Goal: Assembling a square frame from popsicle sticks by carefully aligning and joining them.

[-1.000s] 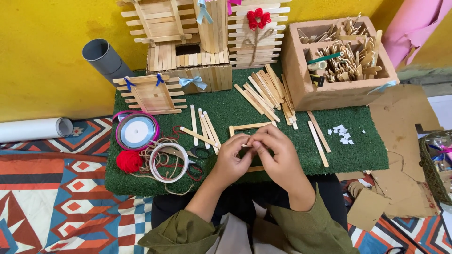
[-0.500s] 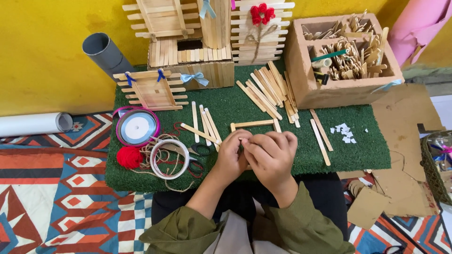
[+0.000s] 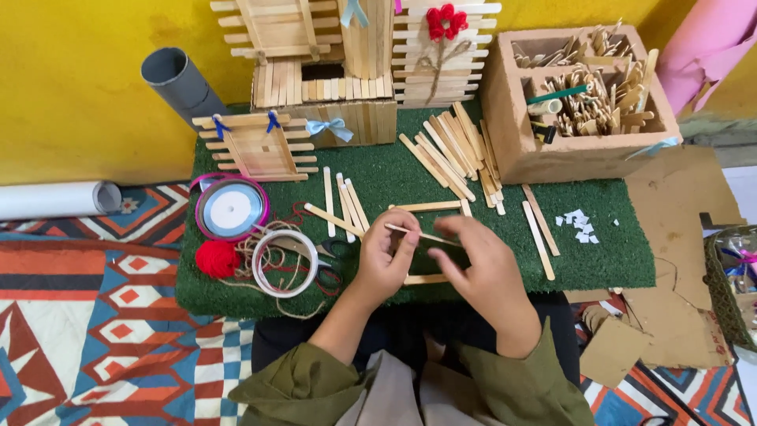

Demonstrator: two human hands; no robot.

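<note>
Yellow wall backs your workspace, and at the far left a white paper roll (image 3: 55, 199) lies on the patterned rug. On the green turf mat (image 3: 615, 260) sit a ribbon spool (image 3: 231, 210), a red yarn ball (image 3: 217, 258) and a tape ring (image 3: 285, 263) tangled with twine. Just right of those, your left hand (image 3: 388, 263) pinches 1 thin wooden stick (image 3: 422, 235) between thumb and fingertips, holding it above the mat's front edge. Your right hand (image 3: 479, 264) has its fingers curled in close on the stick's other end, though you cannot tell whether they grip it. Behind lie loose craft sticks (image 3: 453, 154) and a stick-built house (image 3: 339, 79). Far right stands a cardboard box (image 3: 544, 154) of wooden pieces.
</note>
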